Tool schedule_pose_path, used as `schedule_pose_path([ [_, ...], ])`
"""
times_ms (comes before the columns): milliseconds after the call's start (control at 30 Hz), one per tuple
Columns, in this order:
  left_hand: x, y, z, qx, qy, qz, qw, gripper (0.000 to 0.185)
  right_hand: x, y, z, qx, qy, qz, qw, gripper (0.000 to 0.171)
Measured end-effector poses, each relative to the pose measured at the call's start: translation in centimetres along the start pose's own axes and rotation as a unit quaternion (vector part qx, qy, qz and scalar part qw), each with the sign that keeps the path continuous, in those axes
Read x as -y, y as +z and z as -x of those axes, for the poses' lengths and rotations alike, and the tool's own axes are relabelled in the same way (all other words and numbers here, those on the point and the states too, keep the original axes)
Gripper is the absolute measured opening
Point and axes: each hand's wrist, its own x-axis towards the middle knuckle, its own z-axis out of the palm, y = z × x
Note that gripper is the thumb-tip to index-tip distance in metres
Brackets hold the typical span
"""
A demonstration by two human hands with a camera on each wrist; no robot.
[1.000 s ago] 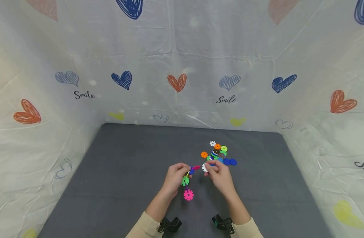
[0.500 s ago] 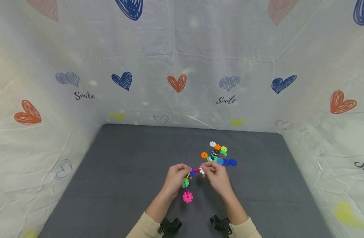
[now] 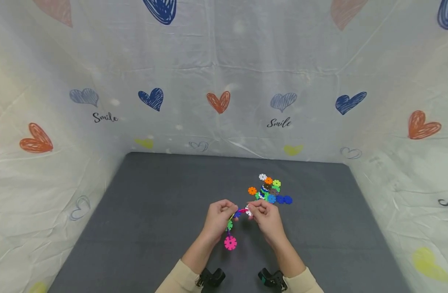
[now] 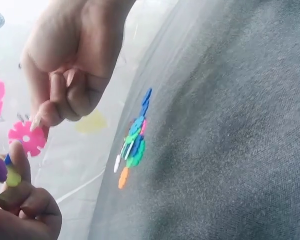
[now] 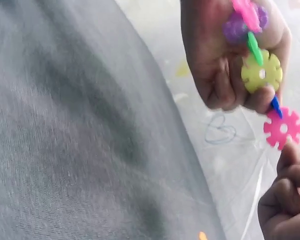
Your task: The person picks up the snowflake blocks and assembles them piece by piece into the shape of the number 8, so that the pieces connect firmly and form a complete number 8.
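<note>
- Head view is showing the left hand (image 3: pixel 218 215) and the right hand (image 3: pixel 266 215) working close together above the middle of the table (image 3: pixel 161 195), well in from its left and right edges.
- The left hand is curling its fingers inward, thumb and forefinger pinching the chain of discs (image 3: pixel 229 225) around where the yellow disc (image 5: pixel 263 74) is meeting the blue disc (image 5: pixel 276 106).
- The right hand is bending its fingers too, pinching the white disc (image 3: pixel 248 212) between thumb and forefinger.
- The chain is hanging in a bend: its lower pink disc (image 3: pixel 230 243) is dangling toward the table's near side, while its end pink disc (image 5: pixel 283 128) is facing the right hand.
- The white disc is appearing to touch that end disc; fingertips are hiding the join, so whether the slots are interlocking cannot be told.
- Judging from this, the step in hand is likely fitting the white disc onto the chain's end; the next move is probably calling for aligned slots and a firm push, the left hand bracing.
- A cluster of discs (image 3: pixel 273 191) is lying beyond the right hand, toward the table's far edge and right of its middle.
</note>
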Motion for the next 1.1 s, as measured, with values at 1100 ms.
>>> schedule_pose_path([
  [1100, 0.4, 0.0, -0.7, -0.01, -0.009, -0.074, 0.9972, 0.021, 0.0, -2.7, -1.3, 0.06, -0.031, 0.078, 0.995, 0.034],
])
